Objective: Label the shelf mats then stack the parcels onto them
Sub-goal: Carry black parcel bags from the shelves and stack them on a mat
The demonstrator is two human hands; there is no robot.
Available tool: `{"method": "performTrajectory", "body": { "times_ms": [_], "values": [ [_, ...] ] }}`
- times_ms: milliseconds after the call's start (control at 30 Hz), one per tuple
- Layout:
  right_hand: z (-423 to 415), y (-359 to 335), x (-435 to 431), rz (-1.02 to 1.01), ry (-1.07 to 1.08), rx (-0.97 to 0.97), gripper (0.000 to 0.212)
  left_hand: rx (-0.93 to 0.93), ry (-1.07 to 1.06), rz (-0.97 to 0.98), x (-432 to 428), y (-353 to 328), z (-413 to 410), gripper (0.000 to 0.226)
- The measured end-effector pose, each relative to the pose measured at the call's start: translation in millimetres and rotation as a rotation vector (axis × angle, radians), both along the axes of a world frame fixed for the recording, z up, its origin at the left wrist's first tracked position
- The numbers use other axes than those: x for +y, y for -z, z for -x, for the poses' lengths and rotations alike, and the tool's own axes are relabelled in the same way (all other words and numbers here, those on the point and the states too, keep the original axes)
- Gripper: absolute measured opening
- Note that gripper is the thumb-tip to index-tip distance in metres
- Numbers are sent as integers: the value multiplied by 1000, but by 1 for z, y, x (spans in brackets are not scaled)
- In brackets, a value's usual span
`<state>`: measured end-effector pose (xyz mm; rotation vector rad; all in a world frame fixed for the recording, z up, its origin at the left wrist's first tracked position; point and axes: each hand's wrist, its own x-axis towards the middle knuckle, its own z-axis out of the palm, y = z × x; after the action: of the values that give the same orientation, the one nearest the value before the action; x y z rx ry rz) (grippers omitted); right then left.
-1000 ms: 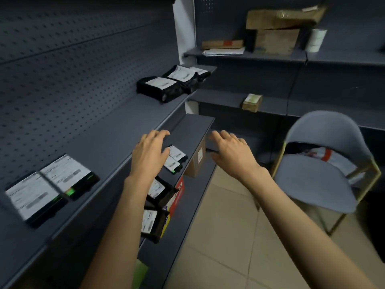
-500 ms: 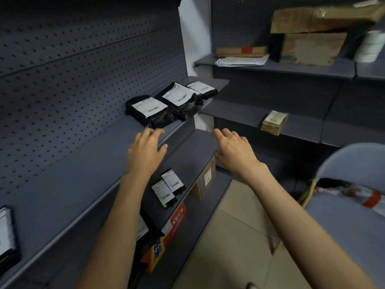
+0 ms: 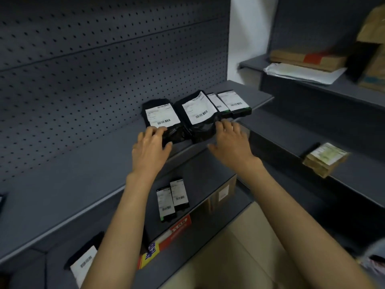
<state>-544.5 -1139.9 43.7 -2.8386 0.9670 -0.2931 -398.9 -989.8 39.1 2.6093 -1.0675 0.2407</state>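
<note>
Two black poly-bag parcels lie side by side on the upper shelf (image 3: pixel 62 184), each with a white shipping label face up: the left parcel (image 3: pixel 161 119) and the right parcel (image 3: pixel 198 115). Their long axes run away from the person, toward the pegboard back panel (image 3: pixel 93 69), with the loose bag ends hanging nearest the shelf's front edge.

The left hand (image 3: pixel 150 149) sits at the near end of the left parcel, fingers spread and resting on the bag, thumb low against its front edge; it is not closed round anything. The right hand (image 3: pixel 231 140) is at the near right corner of the right parcel, fingers apart and just touching the plastic. Each hand is nearest its own parcel.

Beyond the right hand, two flatter labelled packets (image 3: pixel 231 103) lie in line with them. The next move probably calls for pinching the near ends.
</note>
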Motion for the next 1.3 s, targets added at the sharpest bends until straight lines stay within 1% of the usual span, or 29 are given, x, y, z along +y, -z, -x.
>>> {"method": "performTrajectory", "body": {
  "times_ms": [133,267,333,433,500,700,867,933,1000,1133,1200,1300],
  "values": [
    [-50,3,-22,0,-37,20,84,19,-47,-5,-30,0,-26,51],
    [-94,12,-45,-74,15,108,97,79,-99,-31,-67,6,-52,57],
    [-109,20,-55,-112,44,140,105,130,-146,-45,-85,12,-62,65],
    [-125,29,-68,-147,71,144,117,237,-213,-105,-106,23,-70,84],
    [-131,31,-76,-156,63,148,119,274,-238,-133,-113,28,-73,90],
    [-142,23,-99,-206,6,251,115,346,-242,-241,-103,12,-96,89],
    [-149,28,-103,-207,-51,239,115,523,-340,-275,-82,13,-99,99],
    [-151,31,-104,-206,-64,202,113,563,-391,-251,-79,15,-94,106],
    [-153,34,-107,-229,-87,169,112,560,-457,-188,-77,18,-87,111],
    [-154,42,-111,-259,-145,112,112,450,-590,-68,-82,28,-65,106],
    [-154,43,-110,-224,-173,76,111,411,-642,26,-86,29,-56,103],
    [-154,40,-110,-158,-218,-20,108,292,-717,152,-85,34,-41,100]
  ]
}}
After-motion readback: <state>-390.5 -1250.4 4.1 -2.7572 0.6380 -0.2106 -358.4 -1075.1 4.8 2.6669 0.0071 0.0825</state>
